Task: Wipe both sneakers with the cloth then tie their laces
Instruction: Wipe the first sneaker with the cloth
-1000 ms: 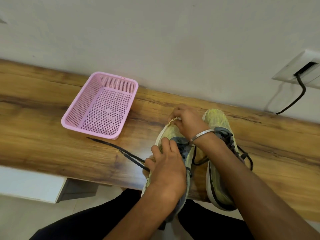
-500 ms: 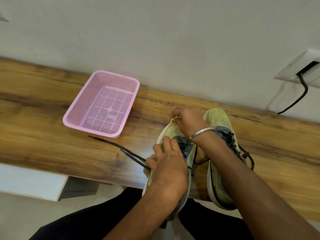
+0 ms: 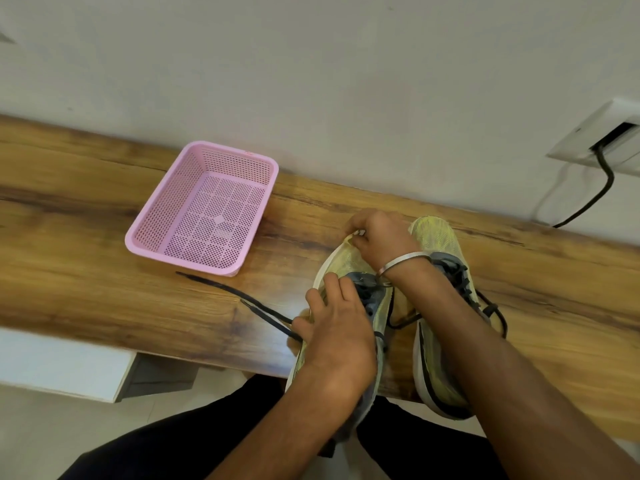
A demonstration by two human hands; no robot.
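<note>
Left hand [image 3: 341, 336] pressed flat on near sneaker [image 3: 349, 271], steadying it on table [image 3: 86, 271]. Right hand [image 3: 377, 237] curled at its toe, pinching pale fabric, likely cloth, for wiping. Lace [image 3: 239, 299] trailed loose leftward.

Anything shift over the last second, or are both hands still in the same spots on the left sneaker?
Nothing visibly changed. The right hand stays curled at the toe of the left sneaker, the left hand keeps resting on its laced middle, and the loose lace still trails toward the pink basket. The right sneaker is untouched.
</note>
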